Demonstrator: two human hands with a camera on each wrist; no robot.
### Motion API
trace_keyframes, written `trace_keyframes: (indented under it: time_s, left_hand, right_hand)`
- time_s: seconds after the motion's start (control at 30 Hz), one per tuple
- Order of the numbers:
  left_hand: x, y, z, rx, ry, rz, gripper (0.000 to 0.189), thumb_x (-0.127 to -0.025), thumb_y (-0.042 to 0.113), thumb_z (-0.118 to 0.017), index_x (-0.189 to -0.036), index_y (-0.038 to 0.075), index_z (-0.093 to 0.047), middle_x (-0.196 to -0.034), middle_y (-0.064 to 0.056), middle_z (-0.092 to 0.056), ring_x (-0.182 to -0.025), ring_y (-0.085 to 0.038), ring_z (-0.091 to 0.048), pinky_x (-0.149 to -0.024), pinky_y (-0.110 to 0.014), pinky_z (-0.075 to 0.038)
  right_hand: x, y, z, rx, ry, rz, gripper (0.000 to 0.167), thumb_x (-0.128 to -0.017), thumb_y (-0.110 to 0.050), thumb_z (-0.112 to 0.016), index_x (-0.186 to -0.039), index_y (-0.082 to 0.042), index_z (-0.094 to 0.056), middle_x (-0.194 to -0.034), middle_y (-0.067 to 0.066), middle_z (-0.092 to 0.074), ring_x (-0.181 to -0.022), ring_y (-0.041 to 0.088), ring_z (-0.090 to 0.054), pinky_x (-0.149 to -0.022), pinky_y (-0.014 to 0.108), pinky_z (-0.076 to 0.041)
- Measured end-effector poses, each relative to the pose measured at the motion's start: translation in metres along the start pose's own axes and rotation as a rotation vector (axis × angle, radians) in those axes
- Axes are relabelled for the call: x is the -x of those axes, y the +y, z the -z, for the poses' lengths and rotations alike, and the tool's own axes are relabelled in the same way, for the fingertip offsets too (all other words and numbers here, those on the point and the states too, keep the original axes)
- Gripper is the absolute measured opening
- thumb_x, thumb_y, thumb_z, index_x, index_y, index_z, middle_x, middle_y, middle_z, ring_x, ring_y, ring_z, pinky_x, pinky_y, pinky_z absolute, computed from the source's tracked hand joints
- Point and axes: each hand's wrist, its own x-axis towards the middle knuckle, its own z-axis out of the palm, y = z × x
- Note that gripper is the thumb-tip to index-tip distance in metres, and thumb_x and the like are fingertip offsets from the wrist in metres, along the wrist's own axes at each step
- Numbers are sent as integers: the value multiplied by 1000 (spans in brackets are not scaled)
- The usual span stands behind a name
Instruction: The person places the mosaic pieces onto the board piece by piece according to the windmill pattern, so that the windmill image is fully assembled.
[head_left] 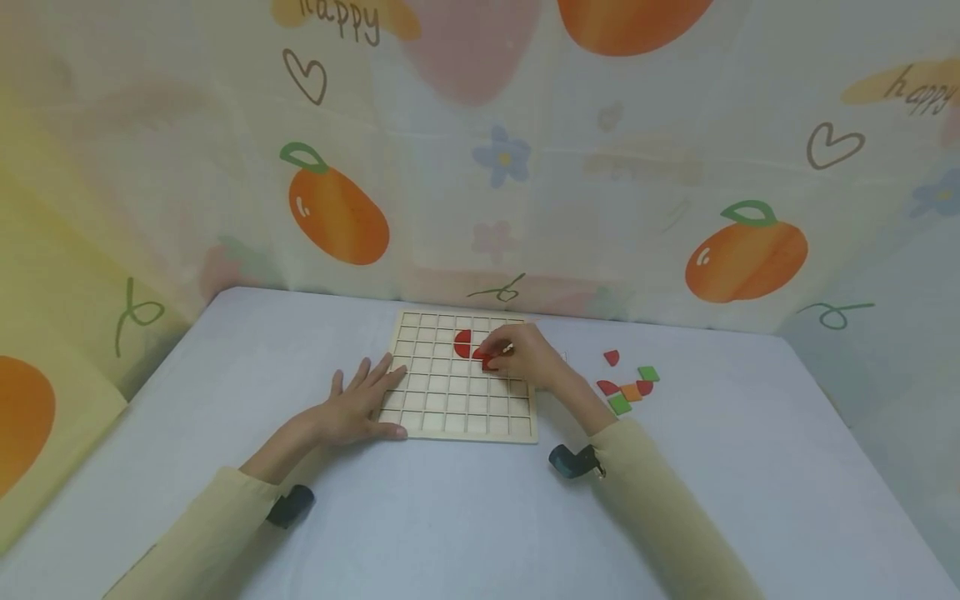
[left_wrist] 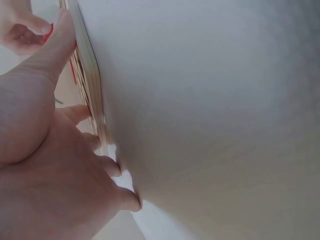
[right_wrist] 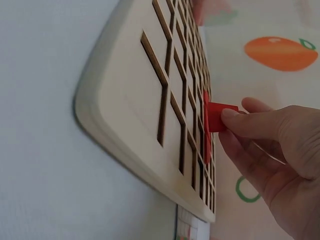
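The right hand (head_left: 534,354) pinches a red piece (right_wrist: 222,116) between its fingers at the grid board (head_left: 457,408), just beside red quarter-circles (head_left: 463,337) in its cells, while the left hand (head_left: 356,412), fingers spread, rests along the board's left edge on the white surface (head_left: 450,525).

Saw a pale wooden board (head_left: 456,403) lying flat on a white tabletop (head_left: 450,525), divided across its face into square cells and rounded at the corner nearest the right wrist camera. Found the left hand (head_left: 354,410) spread along its left edge, touching the rim. Made out two red rounded pieces (head_left: 463,337) in neighbouring cells toward the far side, together forming a half disc. Noticed a small red piece (right_wrist: 218,121) pinched by the right hand (head_left: 528,354), standing up from the grid, partly hidden by the thumb.
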Motion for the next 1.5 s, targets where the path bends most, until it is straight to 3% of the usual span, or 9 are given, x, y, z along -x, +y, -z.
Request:
trace_keyframes:
  time_s: [0.37,1.03,1.5]
  left_hand:
    - [1,2,1,4,1,-3,100,-85,47,-72,-156,5,-18,-162,-22,2,-145,-50,10,-106,-71,14]
    - [3,6,1,6,7,5,98,-85,45,-72,-156,4,-18,-162,-23,2,-144,-50,10,-106,-71,13]
    - [3,7,1,19,11,4,98,-85,44,-73,-156,4,-18,-162,-23,3,-144,-50,11,-106,-71,15]
  right_hand:
    - [-5,-6,-14,20,8,-1,17,-83,3,-75,-100,-1,-73,-96,7,-73,-89,18,-66,-82,28,-54]
    - [-5,-10,-26,105,66,-108,11,-86,0,-73,-96,-4,-75,-93,4,-73,-87,16,-64,-83,29,-53]
    - [-5,-11,-25,145,38,-86,10,-87,0,-72,-95,-5,-75,-93,3,-73,-89,16,-64,-86,30,-52]
